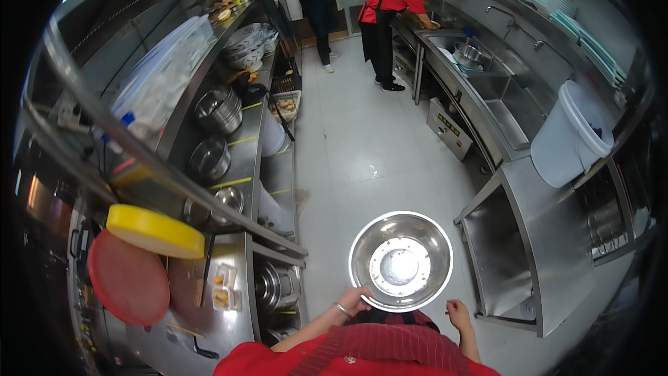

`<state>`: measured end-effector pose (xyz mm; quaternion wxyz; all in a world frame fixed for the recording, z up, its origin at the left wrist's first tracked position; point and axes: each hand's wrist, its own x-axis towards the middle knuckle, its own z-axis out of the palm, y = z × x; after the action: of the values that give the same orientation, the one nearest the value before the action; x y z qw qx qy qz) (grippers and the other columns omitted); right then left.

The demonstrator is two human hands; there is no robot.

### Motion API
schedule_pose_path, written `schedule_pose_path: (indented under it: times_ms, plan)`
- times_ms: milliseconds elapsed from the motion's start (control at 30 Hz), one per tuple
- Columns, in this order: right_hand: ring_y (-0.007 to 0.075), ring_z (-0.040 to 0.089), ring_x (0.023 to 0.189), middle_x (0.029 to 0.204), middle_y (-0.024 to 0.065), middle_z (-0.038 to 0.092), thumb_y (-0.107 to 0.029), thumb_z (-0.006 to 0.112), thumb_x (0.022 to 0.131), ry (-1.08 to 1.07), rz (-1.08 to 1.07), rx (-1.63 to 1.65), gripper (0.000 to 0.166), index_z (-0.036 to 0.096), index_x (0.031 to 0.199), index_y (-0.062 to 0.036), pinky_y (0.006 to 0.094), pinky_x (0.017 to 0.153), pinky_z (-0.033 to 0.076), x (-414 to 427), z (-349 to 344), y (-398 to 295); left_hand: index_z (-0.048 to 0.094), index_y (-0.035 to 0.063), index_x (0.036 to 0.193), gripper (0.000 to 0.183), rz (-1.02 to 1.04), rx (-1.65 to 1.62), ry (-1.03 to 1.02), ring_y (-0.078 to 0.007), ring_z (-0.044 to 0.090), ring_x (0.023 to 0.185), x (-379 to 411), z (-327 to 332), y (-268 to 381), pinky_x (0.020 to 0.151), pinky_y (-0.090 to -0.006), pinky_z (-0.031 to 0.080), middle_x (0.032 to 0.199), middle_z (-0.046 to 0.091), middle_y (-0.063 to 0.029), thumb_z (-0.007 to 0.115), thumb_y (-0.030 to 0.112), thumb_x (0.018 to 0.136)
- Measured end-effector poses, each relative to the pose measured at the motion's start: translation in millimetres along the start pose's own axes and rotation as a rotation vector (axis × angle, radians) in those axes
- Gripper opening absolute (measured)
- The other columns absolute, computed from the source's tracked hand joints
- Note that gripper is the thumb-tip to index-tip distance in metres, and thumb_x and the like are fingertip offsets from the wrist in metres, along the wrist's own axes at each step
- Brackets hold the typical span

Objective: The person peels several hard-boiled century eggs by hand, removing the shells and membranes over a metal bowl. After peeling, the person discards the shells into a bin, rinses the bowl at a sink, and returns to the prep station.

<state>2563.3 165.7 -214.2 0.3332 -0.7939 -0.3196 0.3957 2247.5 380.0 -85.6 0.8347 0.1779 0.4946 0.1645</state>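
My left hand (356, 300) grips the near left rim of a wide stainless steel bowl (362, 256) in front of my body. Small dark bits cling to the bowl's shiny bottom, where bright glare hides some detail. Apart from the bowl, just right of its near rim, my right hand (458, 315) hangs with loosely curled fingers and nothing visible in it.
On the left, steel shelving (245, 159) carries metal bowls; a red round board (130, 277) and a yellow round board (156, 231) stand nearer. To the right are a sink (503, 109) and a white bucket (556, 138). Two people (389, 2) stand farther down the tiled aisle.
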Motion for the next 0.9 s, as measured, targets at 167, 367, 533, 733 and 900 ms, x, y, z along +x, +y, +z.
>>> schedule_pose_path:
  times_ms: [167,367,533,733,900]
  plan:
    - [0.0336,0.059,0.093,0.093,0.0185,0.063,-0.027,0.057,0.082,-0.295,-0.245,-0.520,0.032,0.059,0.105,-0.0058,0.0410,0.081,0.047,189,-29,-129,0.056,-0.0054,0.078,0.007,0.132,-0.130,0.150,-0.0254,0.059,0.050,74,6,121,0.040,-0.0331,0.051,0.068,0.058,-0.0142,0.055,0.000,0.073]
    - [0.0347,0.058,0.095,0.102,0.0203,0.060,-0.024,0.058,0.082,-0.053,-0.169,-0.574,0.039,0.052,0.116,-0.0053,0.0408,0.081,0.047,376,-73,-227,0.053,-0.0081,0.092,0.023,0.177,0.014,0.275,-0.0266,0.060,0.061,235,22,274,0.045,-0.0337,0.053,0.081,0.058,-0.0142,0.051,0.000,0.071]
    - [0.0343,0.058,0.098,0.104,0.0222,0.060,-0.024,0.061,0.080,0.052,-0.125,-0.419,0.053,0.042,0.127,-0.0070,0.0396,0.083,0.046,476,-151,-250,0.055,-0.0060,0.077,0.010,0.110,0.117,0.096,-0.0267,0.058,0.049,335,145,400,0.040,-0.0331,0.054,0.067,0.057,-0.0131,0.054,0.000,0.070]
    - [0.0300,0.058,0.088,0.098,0.0211,0.058,-0.025,0.058,0.084,0.508,-0.067,-0.405,0.060,0.032,0.132,-0.0013,0.0383,0.077,0.046,631,-370,-320,0.051,-0.0070,0.089,0.021,0.093,0.231,-0.066,-0.0272,0.059,0.054,435,294,499,0.042,-0.0360,0.056,0.072,0.057,-0.0125,0.053,-0.002,0.069]
    - [0.0412,0.049,0.112,0.118,0.0293,0.052,-0.025,0.055,0.085,1.211,0.067,-0.178,0.058,0.031,0.134,-0.0055,0.0420,0.094,0.039,765,-608,-334,0.051,-0.0090,0.102,0.031,0.025,0.446,-0.075,-0.0299,0.061,0.071,533,404,521,0.048,-0.0352,0.055,0.088,0.057,-0.0162,0.051,0.004,0.074]
